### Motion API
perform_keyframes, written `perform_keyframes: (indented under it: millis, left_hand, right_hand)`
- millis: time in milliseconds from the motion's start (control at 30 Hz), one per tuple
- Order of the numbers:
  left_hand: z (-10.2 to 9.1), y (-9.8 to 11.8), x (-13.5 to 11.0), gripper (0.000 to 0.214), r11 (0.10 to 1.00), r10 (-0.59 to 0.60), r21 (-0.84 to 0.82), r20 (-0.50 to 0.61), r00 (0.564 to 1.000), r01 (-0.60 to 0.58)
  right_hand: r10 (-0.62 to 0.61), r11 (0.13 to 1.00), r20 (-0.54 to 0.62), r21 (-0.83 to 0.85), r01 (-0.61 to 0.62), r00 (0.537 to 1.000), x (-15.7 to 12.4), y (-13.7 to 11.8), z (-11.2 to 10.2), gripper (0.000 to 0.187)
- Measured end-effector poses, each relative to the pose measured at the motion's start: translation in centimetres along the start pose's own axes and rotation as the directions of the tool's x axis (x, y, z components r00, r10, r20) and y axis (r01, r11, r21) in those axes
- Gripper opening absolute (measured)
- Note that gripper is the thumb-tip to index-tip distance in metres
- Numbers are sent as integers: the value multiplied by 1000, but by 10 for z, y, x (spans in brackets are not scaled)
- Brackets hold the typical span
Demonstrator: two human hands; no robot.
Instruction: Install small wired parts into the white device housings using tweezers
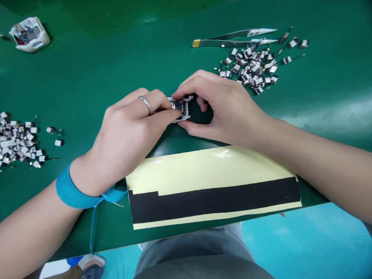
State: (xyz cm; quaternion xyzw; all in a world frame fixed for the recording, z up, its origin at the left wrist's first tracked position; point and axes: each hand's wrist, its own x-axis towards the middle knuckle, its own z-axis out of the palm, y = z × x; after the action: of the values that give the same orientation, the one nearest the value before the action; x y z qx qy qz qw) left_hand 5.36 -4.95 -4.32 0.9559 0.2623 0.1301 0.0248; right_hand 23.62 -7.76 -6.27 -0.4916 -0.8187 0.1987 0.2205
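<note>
Both hands meet at a small white housing (187,110) with electronic parts inside, held just above or on the green table. My right hand (218,101) grips its upper and lower edges between fingers and thumb. My left hand (132,125), with a ring and a blue wrist strap (67,190), has its thumb and fingertips pinched together at the housing's inside. Those fingertips hide whatever lies between them. Below the hands is a yellow backing sheet (187,168) bearing a black strip (213,202).
Small white-and-black components with short leads form a pile (257,68) at upper right and another pile (15,140) at left. Metal tweezers (225,43) lie above the right pile. A second opened white housing (32,35) rests at upper left. The table edge runs below the sheet.
</note>
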Motion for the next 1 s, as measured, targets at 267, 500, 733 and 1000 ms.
perform_keyframes:
  millis: [267, 500, 733, 1000]
  left_hand:
    - [0, 2, 2, 19, 996, -55, -72, 7, 998, 55]
    - [0, 2, 2, 19, 995, -66, -70, 11, 998, 67]
    - [-2, 3, 3, 19, 992, -97, -81, 30, 995, 99]
    - [0, 2, 2, 18, 996, -73, -51, 7, 997, 74]
  right_hand:
    - [35, 999, 23, 16, -35, 999, 0, -1, 1, 27]
    - [44, 999, 31, 31, -45, 999, 0, -1, 1, 26]
    - [11, 999, 11, 33, -11, 1000, 0, -1, 0, 27]
    - [36, 998, 28, 42, -38, 999, 0, -1, 1, 27]
